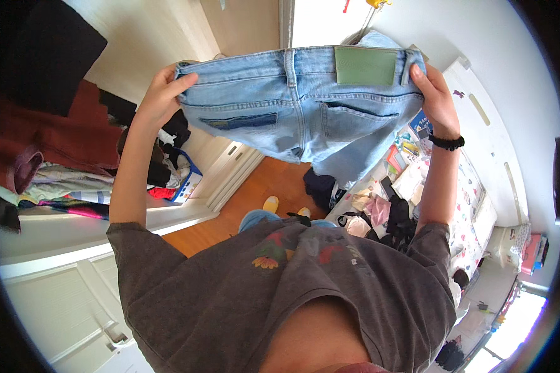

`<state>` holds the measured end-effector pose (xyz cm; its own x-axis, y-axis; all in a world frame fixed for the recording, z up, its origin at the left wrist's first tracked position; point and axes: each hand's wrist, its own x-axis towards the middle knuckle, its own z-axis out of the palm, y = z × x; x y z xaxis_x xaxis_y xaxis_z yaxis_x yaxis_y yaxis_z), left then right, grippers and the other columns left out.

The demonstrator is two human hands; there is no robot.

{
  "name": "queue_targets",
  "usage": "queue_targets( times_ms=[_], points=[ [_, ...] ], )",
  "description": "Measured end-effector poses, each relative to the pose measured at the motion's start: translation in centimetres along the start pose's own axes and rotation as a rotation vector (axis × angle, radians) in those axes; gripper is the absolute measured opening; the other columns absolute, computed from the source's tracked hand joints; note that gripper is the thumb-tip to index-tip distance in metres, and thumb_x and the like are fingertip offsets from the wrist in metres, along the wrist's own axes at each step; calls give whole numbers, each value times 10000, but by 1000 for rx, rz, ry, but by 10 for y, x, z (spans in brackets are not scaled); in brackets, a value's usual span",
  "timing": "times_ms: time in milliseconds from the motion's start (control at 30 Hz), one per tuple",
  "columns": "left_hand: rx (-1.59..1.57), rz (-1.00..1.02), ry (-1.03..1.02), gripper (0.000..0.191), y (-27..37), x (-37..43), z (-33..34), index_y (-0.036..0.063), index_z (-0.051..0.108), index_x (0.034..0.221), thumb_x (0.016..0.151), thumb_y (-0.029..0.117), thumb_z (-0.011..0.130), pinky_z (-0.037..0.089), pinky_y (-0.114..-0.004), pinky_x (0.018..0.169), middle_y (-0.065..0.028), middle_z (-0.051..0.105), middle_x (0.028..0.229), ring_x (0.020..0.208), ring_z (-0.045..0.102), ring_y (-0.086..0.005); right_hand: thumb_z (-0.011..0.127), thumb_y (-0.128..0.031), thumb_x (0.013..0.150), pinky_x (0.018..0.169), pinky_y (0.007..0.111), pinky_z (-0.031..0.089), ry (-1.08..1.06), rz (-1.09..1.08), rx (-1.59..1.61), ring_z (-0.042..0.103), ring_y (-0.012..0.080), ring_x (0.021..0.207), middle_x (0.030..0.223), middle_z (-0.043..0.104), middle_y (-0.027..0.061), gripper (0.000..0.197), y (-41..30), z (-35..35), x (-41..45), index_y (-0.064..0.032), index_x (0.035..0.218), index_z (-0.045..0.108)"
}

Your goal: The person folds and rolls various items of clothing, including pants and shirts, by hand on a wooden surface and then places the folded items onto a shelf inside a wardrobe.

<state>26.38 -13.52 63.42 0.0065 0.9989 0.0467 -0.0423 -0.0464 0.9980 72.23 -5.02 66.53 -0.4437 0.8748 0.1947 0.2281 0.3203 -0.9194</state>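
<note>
A pair of light-blue denim jeans (308, 116) hangs stretched by its waistband in front of me, the back side facing me. My left hand (165, 91) pinches the waistband's left end, thumb over the front. At the other end, my right hand (434, 93) grips the waistband close to a belt loop; a black band circles that wrist. A green patch (366, 65) is on the waistband, right of the middle belt loop. Below it sits a back pocket (357, 122), and a dark-blue strip (242, 121) marks the left side. The legs fall away and are partly hidden.
On the left, an open wardrobe shelf (154, 219) holds folded clothes (70, 182) and a blue-and-white box (186, 186). Right of me, a bed (464, 210) bears scattered garments (378, 210). Dark cloth (319, 186) lies beside the bed, above the wooden floor (242, 186).
</note>
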Motion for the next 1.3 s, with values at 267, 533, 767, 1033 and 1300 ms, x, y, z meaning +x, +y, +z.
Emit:
queue_targets(
  times_ms=[267,533,767,1033,1300],
  points=[
    [823,137,-56,335,1,63,10,-28,593,945,855,289,651,492,-264,737,-64,632,889,815,605,-128,525,-355,926,579,359,424,91,-264,-568,535,183,617,695,595,133,403,28,6,38,40,928,601],
    [33,16,224,294,-15,81,56,4,621,986,864,271,647,483,-255,711,-48,654,905,793,600,-109,561,-375,821,619,435,452,292,-57,-441,594,386,667,668,568,268,471,32,55,54,97,827,559],
    [10,251,-78,476,-3,65,126,-43,518,1160,901,349,594,482,-269,826,-97,605,1023,949,584,-132,631,-243,791,485,337,475,244,-217,-45,631,262,554,634,607,204,400,1,141,72,133,867,519],
    [160,464,119,340,20,40,144,-6,540,1092,841,172,685,491,-241,740,-54,627,985,870,596,-98,551,4,838,830,289,494,-43,-401,98,590,186,985,1087,546,98,415,-48,161,36,25,1235,430],
    [87,598,72,239,26,38,117,-26,601,1021,884,167,626,472,-243,740,-53,648,942,834,581,-93,688,-103,786,958,391,394,607,-629,-560,451,261,1147,1249,457,135,519,-23,100,30,-35,1250,464]
  ],
)
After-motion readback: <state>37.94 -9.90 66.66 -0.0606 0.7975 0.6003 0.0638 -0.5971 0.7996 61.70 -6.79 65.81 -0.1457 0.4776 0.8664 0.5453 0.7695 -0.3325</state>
